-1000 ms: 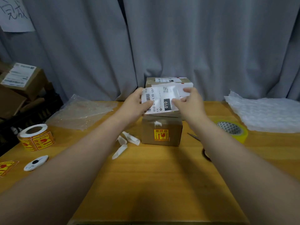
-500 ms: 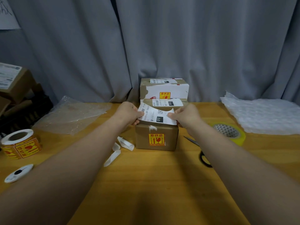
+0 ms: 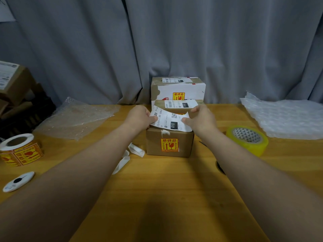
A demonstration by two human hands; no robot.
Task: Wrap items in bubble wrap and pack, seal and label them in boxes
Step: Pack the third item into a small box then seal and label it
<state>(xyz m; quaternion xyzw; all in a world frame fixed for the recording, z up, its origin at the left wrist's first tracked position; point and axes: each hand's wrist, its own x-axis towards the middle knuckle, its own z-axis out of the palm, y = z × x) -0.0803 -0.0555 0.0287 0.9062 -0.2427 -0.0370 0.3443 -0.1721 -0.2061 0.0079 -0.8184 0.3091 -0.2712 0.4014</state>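
Left grip (image 3: 139,118), right grip (image 3: 202,119): label (image 3: 172,121) crosswise.

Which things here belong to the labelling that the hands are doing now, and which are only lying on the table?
In use: shipping label, pinched by left hand and right hand; brown box under it.

Lying about: tape roll, sticker roll, clear bubble wrap, white bubble wrap, paper scraps, labelled boxes behind.

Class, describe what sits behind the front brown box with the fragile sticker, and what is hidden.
Right behind the front box stands a second labelled brown box, with a white-fronted box beyond. The shipping label, left hand and right hand hide its front.
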